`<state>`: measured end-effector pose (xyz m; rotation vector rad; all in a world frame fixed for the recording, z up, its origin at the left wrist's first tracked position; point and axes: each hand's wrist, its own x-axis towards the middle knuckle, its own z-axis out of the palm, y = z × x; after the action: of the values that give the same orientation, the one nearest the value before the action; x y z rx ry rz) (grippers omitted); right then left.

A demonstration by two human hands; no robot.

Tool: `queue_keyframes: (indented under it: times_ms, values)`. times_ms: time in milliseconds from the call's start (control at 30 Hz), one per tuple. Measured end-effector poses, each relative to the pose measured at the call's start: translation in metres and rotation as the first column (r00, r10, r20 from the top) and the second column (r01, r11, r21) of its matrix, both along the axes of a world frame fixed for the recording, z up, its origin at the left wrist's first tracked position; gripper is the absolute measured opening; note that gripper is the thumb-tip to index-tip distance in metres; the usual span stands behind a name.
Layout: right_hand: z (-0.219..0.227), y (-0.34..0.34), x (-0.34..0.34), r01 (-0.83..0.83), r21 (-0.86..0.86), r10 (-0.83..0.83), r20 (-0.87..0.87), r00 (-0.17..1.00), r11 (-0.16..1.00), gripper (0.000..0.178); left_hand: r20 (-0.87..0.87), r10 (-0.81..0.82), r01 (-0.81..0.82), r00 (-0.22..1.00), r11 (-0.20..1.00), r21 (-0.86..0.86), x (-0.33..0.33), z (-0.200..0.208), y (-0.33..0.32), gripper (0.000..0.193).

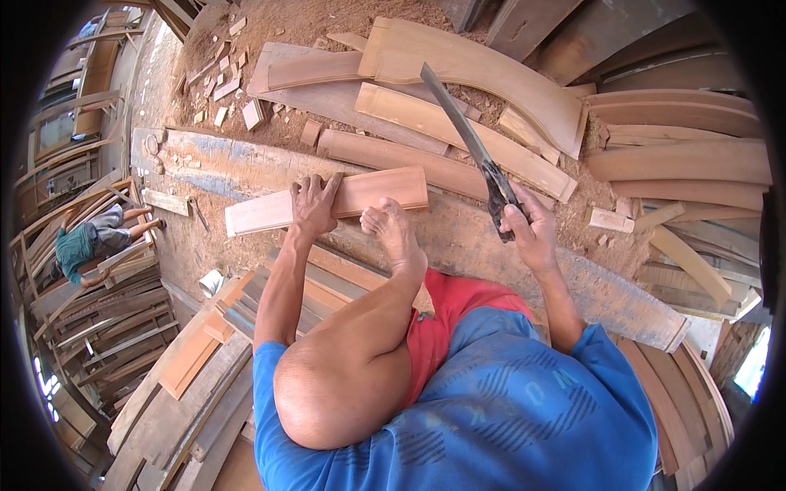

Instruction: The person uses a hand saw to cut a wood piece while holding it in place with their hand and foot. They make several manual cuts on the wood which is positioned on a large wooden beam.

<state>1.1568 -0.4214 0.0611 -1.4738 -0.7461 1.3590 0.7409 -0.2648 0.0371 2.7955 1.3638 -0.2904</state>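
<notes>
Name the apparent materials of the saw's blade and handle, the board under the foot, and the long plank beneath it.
Blade: probably steel; grey, thin, with a dull sheen.
Handle: dark, perhaps plastic; the look leaves it open.
Board: wood, apparently unpainted; pinkish-brown, smooth-looking.
Plank: likely old wood; worn and dusty, bluish patches possibly paint.

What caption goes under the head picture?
Right hand holds a handsaw; left hand and foot rest on a board.
</notes>
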Motion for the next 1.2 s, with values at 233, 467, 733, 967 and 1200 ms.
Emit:
queue_keyframes:
  times_ms: [233, 467, 733, 967, 1200]
  values:
    - [0.012, -0.006, 0.005, -0.044, -0.04, 0.044, 0.012, 0.999, 0.998, 0.05, -0.124, 0.051, -0.106, 0.991, 0.864, -0.493, 0.003, 0.023, 0.014, 0.071]
    - [0.021, 0.002, 0.0, -0.054, -0.047, 0.056, 0.051, 0.997, 0.997, 0.051, -0.273, 0.033, -0.197, 0.962, 0.774, -0.602, -0.01, 0.005, 0.027, 0.064]
    - [0.02, 0.01, -0.005, -0.08, -0.08, 0.082, 0.022, 0.996, 0.994, 0.051, 0.14, 0.232, -0.213, 0.962, 0.967, -0.139, 0.016, -0.004, 0.032, 0.04]
    - [0.022, 0.021, -0.018, -0.162, -0.082, 0.167, 0.063, 0.984, 0.983, 0.054, 0.336, 0.152, -0.154, 0.93, 0.988, -0.02, 0.013, -0.022, 0.043, 0.039]
    - [0.036, 0.028, -0.014, -0.196, -0.174, 0.224, 0.159, 0.961, 0.965, 0.053, 0.318, 0.166, -0.159, 0.934, 0.986, -0.049, 0.001, -0.046, 0.003, 0.039]
